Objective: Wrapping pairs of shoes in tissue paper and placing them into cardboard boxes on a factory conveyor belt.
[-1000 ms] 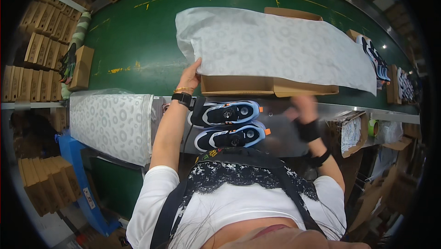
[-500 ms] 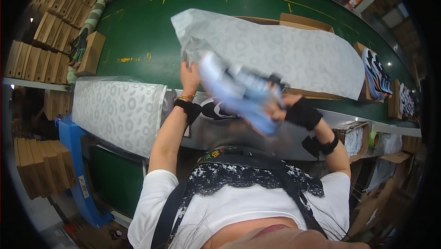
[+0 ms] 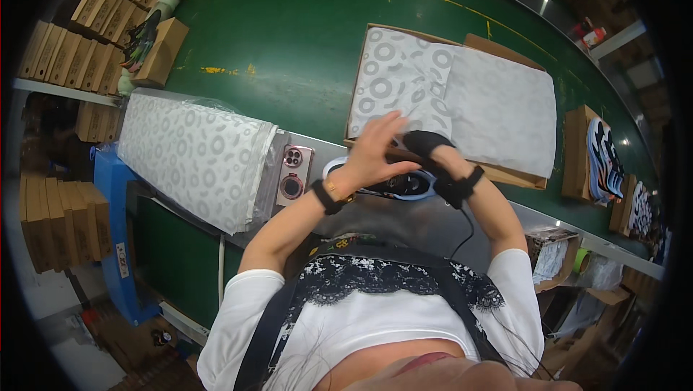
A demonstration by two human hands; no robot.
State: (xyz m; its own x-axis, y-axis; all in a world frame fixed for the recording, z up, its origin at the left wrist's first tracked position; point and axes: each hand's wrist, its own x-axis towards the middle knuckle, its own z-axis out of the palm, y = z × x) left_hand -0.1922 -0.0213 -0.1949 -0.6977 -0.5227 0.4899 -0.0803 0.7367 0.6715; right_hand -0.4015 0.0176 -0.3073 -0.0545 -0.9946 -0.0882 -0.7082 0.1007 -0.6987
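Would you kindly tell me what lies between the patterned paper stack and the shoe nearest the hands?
In the head view, a phone lies there, camera side up; the left wrist is there too.

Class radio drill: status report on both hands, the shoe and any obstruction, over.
Left hand open, fingers spread, partly covering shoe from view. Right hand mostly hidden, grip unclear. Shoe on metal surface; patterned paper lies across open box.

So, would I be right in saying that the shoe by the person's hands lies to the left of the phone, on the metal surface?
Not quite: the head view shows the shoe to the right of the phone, on the metal surface.
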